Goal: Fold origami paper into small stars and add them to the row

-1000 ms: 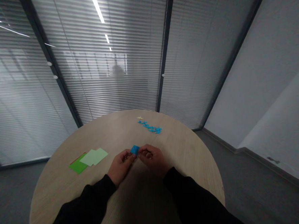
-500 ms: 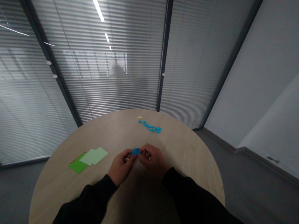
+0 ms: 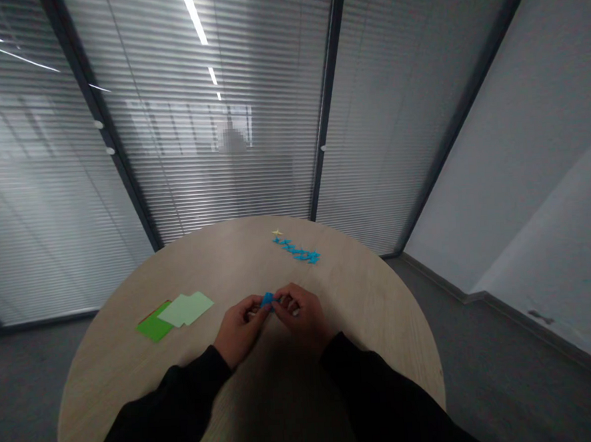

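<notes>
A small piece of blue folded paper [image 3: 267, 301] is pinched between my left hand [image 3: 241, 329] and my right hand [image 3: 301, 317], above the round wooden table [image 3: 350, 297]. My fingers hide most of it, and its exact shape cannot be made out. Both hands grip it at the fingertips, near the middle of the table. Black sleeves cover both forearms.
Several small blue folded paper pieces [image 3: 297, 254] lie in a row near the far edge, with a small yellow paper star [image 3: 277, 233] at one end. Pale green sheets [image 3: 185, 309] overlap a darker green sheet [image 3: 154, 328] at left. Glass partitions with blinds stand beyond.
The blue paper shows less and looks more compact, now mostly closed within my fingers. My hands have drawn closer together around it.
</notes>
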`<control>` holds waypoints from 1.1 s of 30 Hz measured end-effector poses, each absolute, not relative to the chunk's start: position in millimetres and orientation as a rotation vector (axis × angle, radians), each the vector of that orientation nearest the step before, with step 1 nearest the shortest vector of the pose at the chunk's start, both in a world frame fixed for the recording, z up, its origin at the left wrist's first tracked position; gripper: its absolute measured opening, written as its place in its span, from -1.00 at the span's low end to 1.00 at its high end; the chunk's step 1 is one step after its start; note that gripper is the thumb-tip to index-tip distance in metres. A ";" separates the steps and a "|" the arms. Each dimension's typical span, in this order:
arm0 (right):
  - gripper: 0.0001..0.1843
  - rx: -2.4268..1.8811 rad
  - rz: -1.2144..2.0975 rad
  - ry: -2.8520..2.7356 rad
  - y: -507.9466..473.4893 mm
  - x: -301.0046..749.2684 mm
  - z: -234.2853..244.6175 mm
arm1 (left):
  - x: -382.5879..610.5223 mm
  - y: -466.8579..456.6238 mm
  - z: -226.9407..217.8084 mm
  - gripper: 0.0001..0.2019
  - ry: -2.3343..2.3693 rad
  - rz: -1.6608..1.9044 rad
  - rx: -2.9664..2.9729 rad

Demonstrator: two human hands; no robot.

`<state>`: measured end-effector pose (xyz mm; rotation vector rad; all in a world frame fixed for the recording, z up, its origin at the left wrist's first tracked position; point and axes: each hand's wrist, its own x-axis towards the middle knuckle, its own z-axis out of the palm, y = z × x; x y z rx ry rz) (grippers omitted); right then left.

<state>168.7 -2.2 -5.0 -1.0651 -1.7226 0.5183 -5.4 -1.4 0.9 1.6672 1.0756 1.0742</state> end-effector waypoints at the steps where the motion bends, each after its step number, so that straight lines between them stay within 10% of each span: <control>1: -0.87 -1.070 0.526 -1.715 -2.6 168.5 -4.2 | -5.5 -1.2 0.3 -0.65 1.076 1.082 1.665; 33: -0.84 -1.059 0.784 -1.590 0.9 169.1 -8.5 | -5.9 -4.6 4.1 -0.77 1.211 1.091 2.027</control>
